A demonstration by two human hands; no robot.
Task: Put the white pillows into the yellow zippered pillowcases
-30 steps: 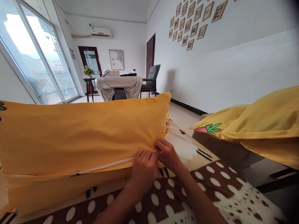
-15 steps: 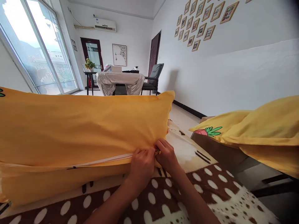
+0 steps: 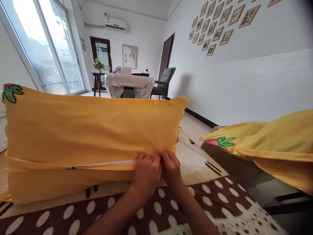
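A long yellow pillow [image 3: 93,130] in a pillowcase lies across the view, with a radish print at its upper left corner. Along its near side runs a pale zipper strip [image 3: 110,163], and the seam gapes slightly at the left. My left hand [image 3: 148,168] is closed on the pillowcase edge near the strip's right end. Right beside it, touching, my right hand [image 3: 171,166] pinches the same edge close to the pillow's right end. Whether a zipper pull sits between the fingers is hidden.
Under the pillow spreads a brown and cream spotted blanket [image 3: 168,199]. Another yellow pillowcase [image 3: 274,137] with a radish print lies on a brown box at the right. Farther back stand a covered table [image 3: 132,81] and a dark chair [image 3: 165,83].
The camera view has turned a little left, so more of the pillow's left end shows. Both hands stay at the seam, drawn closer together, still gripping the pillowcase.
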